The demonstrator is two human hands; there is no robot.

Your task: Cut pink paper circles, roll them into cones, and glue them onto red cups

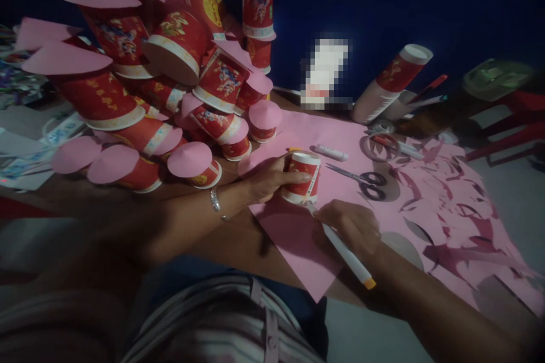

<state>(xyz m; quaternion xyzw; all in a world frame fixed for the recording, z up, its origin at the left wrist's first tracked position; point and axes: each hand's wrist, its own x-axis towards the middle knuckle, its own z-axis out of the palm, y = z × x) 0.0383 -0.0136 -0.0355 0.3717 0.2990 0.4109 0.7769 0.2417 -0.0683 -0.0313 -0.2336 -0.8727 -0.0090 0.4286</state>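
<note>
My left hand [272, 178] is closed around a small red paper cup [298, 175] with white bands at both ends and a light printed strip down its side. My right hand [351, 226] grips a white marker [343, 249] with an orange end. The marker's tip meets or nearly meets the cup's lower edge; I cannot tell which. Under both hands lies a pink paper sheet [293, 238]. Just beyond my right hand rest dark-handled scissors [368, 184] and another white marker [330, 151].
Red paper cups with pink cone tops [189, 161] are piled at the left. A leaning stack of cups [394, 82] stands at the back right. A tape roll [381, 147] and pink paper scraps [460, 198] cover the right side. A red stool [511, 124] stands beyond.
</note>
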